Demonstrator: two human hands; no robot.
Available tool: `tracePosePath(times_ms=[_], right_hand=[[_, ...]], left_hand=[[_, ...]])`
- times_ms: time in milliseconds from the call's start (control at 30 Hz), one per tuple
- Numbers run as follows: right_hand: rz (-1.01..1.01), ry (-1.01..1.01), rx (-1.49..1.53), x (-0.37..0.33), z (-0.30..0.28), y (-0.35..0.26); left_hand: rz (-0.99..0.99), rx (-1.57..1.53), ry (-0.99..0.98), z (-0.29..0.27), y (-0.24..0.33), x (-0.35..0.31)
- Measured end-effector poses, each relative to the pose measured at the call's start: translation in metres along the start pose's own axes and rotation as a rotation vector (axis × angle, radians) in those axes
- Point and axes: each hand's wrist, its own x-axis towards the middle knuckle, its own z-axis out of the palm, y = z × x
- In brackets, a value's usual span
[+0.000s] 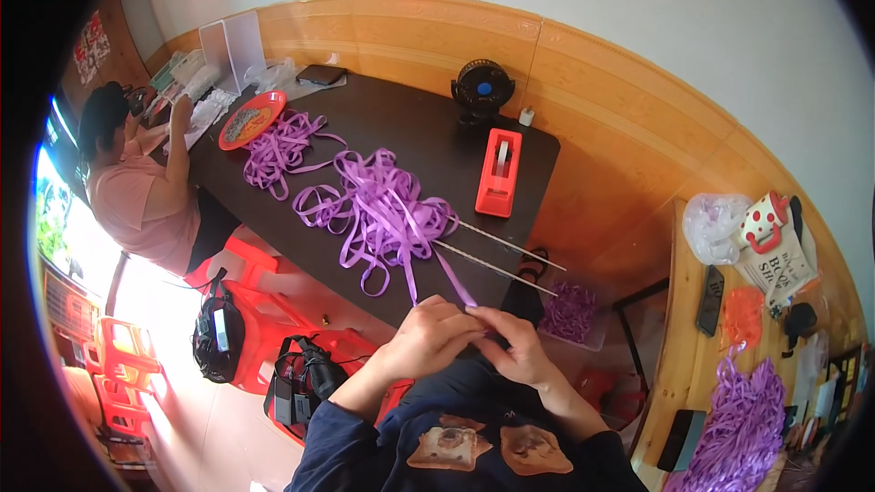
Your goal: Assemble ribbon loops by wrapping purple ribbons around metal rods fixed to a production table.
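Observation:
In front of my body my left hand [427, 337] and my right hand [516, 346] meet, fingers closed and thumbs close together. Two strands of purple ribbon [456, 279] run down from the table into them, one at each hand. The exact pinch points are hidden by my fingers. Those strands come from a large loose heap of purple ribbon [383, 205] on the dark table [410, 114]. Two thin pale rods [510, 246] stick out from beside the heap over the table's near right edge.
A red tape dispenser [499, 173] and a black fan [483, 91] stand at the table's right. Farther left are another ribbon pile [278, 150], a red plate [252, 120] and a seated person [141, 173]. More ribbon [743, 419] lies on a wooden bench [658, 374]; red stools [264, 310] hold bags.

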Motion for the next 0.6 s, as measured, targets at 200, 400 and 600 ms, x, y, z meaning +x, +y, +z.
tracePosePath(times_ms=[200, 400, 600], right_hand=[[-0.084, 0.132, -0.134, -0.007, -0.018, 0.001], [-0.129, 0.349, 0.206, -0.013, -0.043, -0.017], [-0.259, 0.360, 0.766, -0.034, -0.077, -0.020]], left_hand=[[-0.231, 0.600, 0.125, -0.050, -0.042, 0.006], [-0.165, 0.524, 0.072, -0.096, -0.139, 0.002], [-0.287, 0.649, 0.378, -0.142, -0.205, 0.014]])
